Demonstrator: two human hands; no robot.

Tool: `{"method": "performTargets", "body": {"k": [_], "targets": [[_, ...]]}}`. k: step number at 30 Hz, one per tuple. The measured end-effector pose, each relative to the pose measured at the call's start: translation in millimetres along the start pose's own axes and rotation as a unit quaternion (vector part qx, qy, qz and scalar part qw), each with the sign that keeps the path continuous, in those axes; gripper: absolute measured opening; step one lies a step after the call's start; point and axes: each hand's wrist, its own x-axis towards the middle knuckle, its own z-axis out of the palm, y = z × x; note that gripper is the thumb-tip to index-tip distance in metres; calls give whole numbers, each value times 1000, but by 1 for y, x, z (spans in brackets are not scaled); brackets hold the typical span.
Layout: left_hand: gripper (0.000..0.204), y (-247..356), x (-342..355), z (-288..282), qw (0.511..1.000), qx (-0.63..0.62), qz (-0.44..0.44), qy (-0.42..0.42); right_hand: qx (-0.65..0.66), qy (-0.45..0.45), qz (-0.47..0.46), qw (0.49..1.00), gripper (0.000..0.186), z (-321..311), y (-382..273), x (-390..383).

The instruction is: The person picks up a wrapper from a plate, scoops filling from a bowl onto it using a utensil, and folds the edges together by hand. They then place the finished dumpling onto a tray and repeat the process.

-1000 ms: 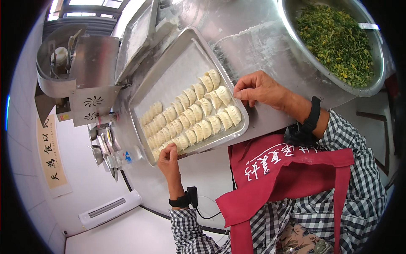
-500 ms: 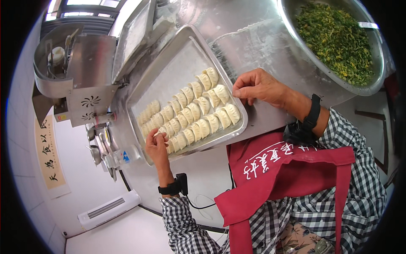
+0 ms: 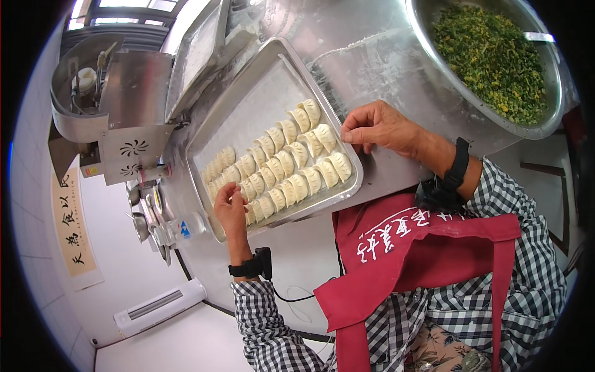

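Observation:
A metal tray [image 3: 260, 87] lies on the worktop, holding several slanting rows of crimped dumplings [image 3: 297, 185]. My left hand [image 3: 230, 211] is over the tray's near left edge, fingers bent and a little apart beside the closest dumplings. Whether the fingertips touch a dumpling, I cannot tell. At the tray's right rim, my right hand [image 3: 381, 130] is closed, with thumb and forefinger together and the other fingers curled underneath. Anything inside that pinch is hidden.
A large steel bowl [image 3: 483, 111] of chopped green and yellow filling [image 3: 493, 62] stands at the far right. To the left is a metal machine [image 3: 133, 93], with another floury tray [image 3: 195, 62] leaning beside it. Flour streaks the steel worktop [image 3: 359, 68].
My left hand and wrist have shifted slightly left and up, the fingers drawing a bit away from the dumplings. My right hand stays in place. The dumplings and tray look unmoved.

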Motion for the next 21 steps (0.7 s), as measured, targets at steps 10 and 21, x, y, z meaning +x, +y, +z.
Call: {"method": "performTargets", "body": {"k": [10,21], "targets": [[19,10,14,5,991,119,27,-54,-2,0,7,1000,9,2,-2,-2],[16,18,-19,4,976,196,-29,-95,-2,4,3,1000,8,1,-3,-3]]}}
